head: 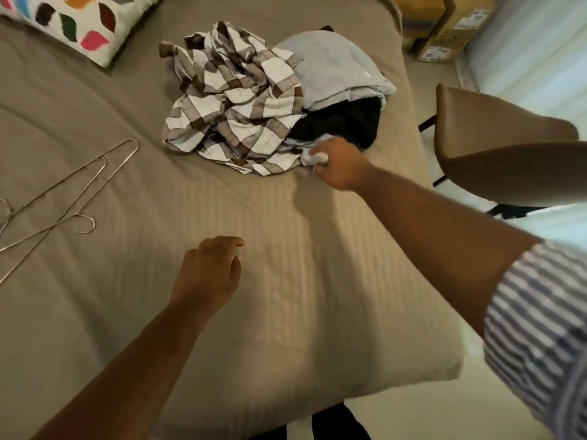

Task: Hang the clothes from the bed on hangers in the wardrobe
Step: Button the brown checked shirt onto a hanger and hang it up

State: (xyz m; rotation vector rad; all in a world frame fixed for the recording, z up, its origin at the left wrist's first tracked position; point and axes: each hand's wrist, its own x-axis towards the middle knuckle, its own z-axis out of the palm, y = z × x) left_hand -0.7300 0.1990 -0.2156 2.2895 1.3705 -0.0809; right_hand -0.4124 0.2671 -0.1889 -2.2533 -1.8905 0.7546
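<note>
A heap of clothes lies on the bed (127, 296) towards its far right: a brown-and-white checked shirt (235, 103), a pale blue garment (333, 65) on top at the right, and a black garment (343, 122) under it. My right hand (340, 163) is at the heap's near right edge, fingers closed on a bunch of pale fabric (313, 157). My left hand (209, 274) hovers over bare bedding in front of me, fingers loosely apart and holding nothing. Metal wire hangers (63, 201) lie on the bed at the left.
A white pillow (73, 23) with coloured leaf shapes rests at the far left. A brown chair (495, 147) stands just right of the bed. Cardboard boxes (451, 30) sit on the floor beyond. The bed's near right corner is below my right arm.
</note>
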